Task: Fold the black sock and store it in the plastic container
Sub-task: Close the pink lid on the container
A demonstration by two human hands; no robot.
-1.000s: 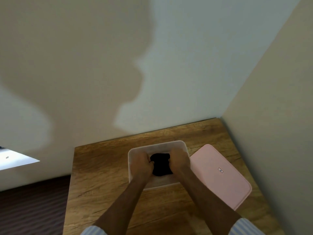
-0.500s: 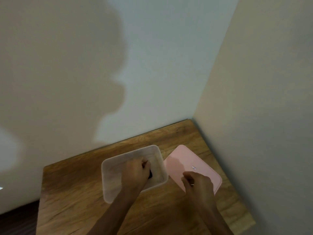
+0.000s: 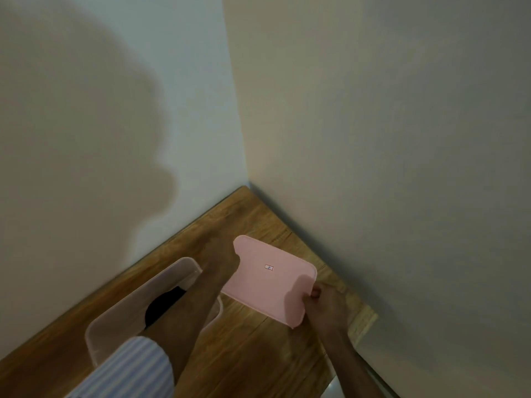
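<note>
Pink plastic forms the lid point(image 3: 270, 280), which is gripped at both ends and held tilted above the wooden bench point(image 3: 258, 354). The right hand point(image 3: 324, 307) is closed on the lid's near right edge, with the thumb laid on the top face. The left hand point(image 3: 221, 255) is placed at the lid's far left edge, in shadow; its fingers are curled against that edge, and the lid is held between the two hands. A small label is seen near the middle of the lid. The clear plastic container point(image 3: 115, 320) is set on the bench to the left of the lid, beside the wall point(image 3: 86, 139). The black sock point(image 3: 162, 307) is located inside the container as a dark bundle, partly hidden by the left forearm, which crosses over the container. A striped sleeve point(image 3: 129, 372) is worn on the left arm. The bench is fitted into a corner of the room.
</note>
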